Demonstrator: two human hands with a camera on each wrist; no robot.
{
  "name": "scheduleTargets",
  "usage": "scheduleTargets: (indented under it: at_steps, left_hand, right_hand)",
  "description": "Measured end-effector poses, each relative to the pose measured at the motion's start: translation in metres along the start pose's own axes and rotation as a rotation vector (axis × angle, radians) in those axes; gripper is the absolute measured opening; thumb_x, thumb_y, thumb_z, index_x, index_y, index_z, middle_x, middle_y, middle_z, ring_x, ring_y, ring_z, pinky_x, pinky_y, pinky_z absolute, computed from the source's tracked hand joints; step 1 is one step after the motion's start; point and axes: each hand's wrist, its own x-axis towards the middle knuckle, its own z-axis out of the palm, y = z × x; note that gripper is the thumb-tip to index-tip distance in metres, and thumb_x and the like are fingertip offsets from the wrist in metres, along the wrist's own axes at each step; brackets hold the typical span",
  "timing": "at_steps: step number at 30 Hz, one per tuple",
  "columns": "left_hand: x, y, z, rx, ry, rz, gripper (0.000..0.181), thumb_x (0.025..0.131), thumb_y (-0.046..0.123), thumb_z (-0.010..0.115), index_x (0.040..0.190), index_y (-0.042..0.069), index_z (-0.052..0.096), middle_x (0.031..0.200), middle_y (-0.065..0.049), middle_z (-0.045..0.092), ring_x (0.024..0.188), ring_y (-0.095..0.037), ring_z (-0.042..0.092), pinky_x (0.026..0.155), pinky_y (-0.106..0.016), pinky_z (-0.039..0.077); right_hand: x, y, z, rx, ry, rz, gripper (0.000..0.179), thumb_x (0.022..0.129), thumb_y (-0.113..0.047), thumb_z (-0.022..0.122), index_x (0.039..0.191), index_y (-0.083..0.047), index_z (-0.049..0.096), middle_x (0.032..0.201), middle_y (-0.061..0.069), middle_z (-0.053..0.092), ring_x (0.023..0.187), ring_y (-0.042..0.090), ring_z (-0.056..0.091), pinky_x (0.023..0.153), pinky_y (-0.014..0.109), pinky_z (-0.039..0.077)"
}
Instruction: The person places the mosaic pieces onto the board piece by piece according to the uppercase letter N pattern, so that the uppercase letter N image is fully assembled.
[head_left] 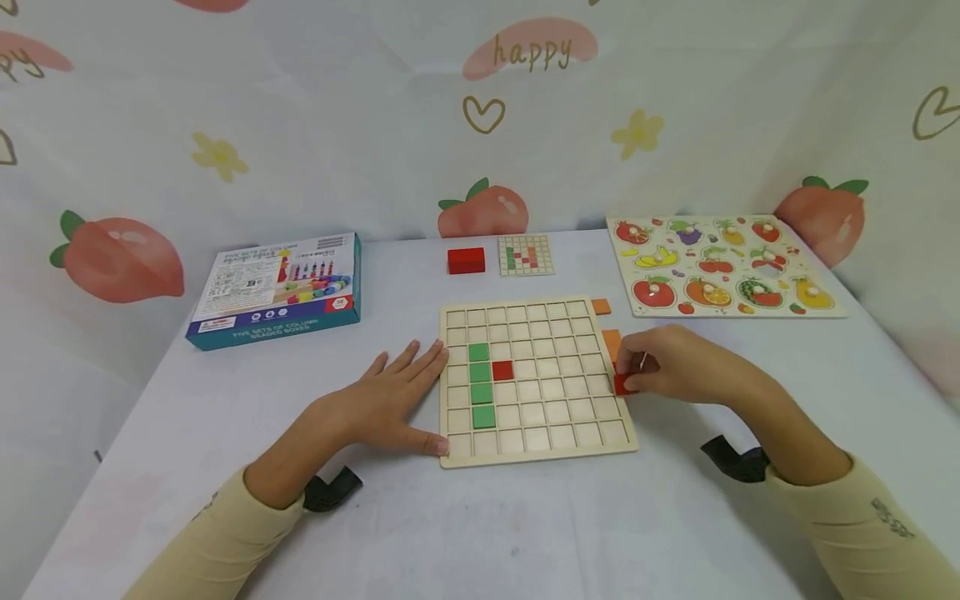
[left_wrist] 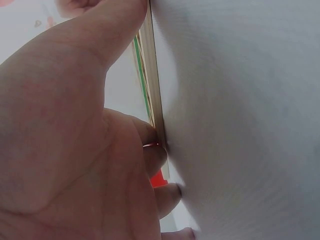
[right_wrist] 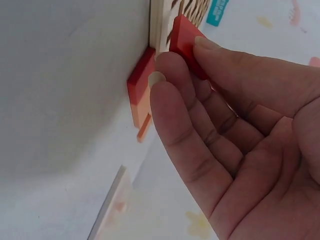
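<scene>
A wooden grid board (head_left: 551, 389) lies flat on the table. Several green square tiles (head_left: 481, 392) form a column in its left part, with one red tile (head_left: 502, 370) just right of them. My left hand (head_left: 378, 410) rests with spread fingers against the board's left edge, its thumb by the near corner. At the right edge, my right hand (head_left: 678, 364) pinches a red square tile (right_wrist: 185, 44) between thumb and fingertips. Below that tile, the right wrist view shows another red tile (right_wrist: 142, 74) lying beside an orange tile (right_wrist: 144, 106).
Beyond the board stand a red block (head_left: 467, 261) and a small pattern card (head_left: 527, 255). A fruit peg puzzle (head_left: 729, 265) lies at the back right, a boxed bead toy (head_left: 277, 287) at the back left. An orange piece (head_left: 602, 307) sits by the board's far right corner.
</scene>
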Motion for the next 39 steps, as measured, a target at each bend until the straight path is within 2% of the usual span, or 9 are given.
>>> scheduleTargets:
  at_steps: [5,15,25,39]
  left_hand:
    - [0.000,0.001,-0.001,-0.006,-0.005,-0.005,0.125,0.072,0.083,0.062,0.163,0.017,0.006,0.168,-0.001,-0.001,0.152,-0.033,-0.007,0.115,-0.064,0.000]
    - [0.000,0.000,0.000,-0.009,-0.001,-0.006,0.125,0.072,0.083,0.062,0.163,0.016,0.007,0.168,-0.002,-0.001,0.152,-0.034,-0.007,0.116,-0.064,0.000]
    - [0.001,0.000,0.001,-0.007,-0.004,-0.012,0.126,0.071,0.084,0.062,0.163,0.017,0.007,0.168,-0.002,-0.001,0.152,-0.034,-0.007,0.115,-0.064,0.000]
    - [0.000,0.000,0.001,-0.012,-0.005,-0.010,0.126,0.071,0.084,0.062,0.163,0.016,0.006,0.168,-0.002,-0.001,0.152,-0.034,-0.007,0.115,-0.064,-0.001]
  right_hand:
    - [0.005,-0.004,0.003,-0.001,-0.006,0.020,0.018,0.084,-0.003,0.081,0.085,-0.017,0.069,0.079,-0.009,0.063,0.075,0.013,0.058,0.066,0.027,0.053]
    - [0.023,-0.018,0.008,0.007,-0.017,-0.056,0.017,0.086,-0.001,0.077,0.084,-0.015,0.069,0.079,-0.009,0.063,0.075,0.012,0.058,0.069,0.029,0.053]
    - [0.042,-0.031,0.013,0.005,-0.019,-0.081,0.015,0.086,0.000,0.076,0.082,-0.011,0.068,0.077,-0.007,0.064,0.073,0.013,0.059,0.069,0.030,0.054]
    - [0.066,-0.050,0.026,-0.031,-0.025,-0.069,0.018,0.086,0.000,0.076,0.078,-0.013,0.066,0.075,-0.006,0.062,0.073,0.014,0.056,0.069,0.028,0.051]
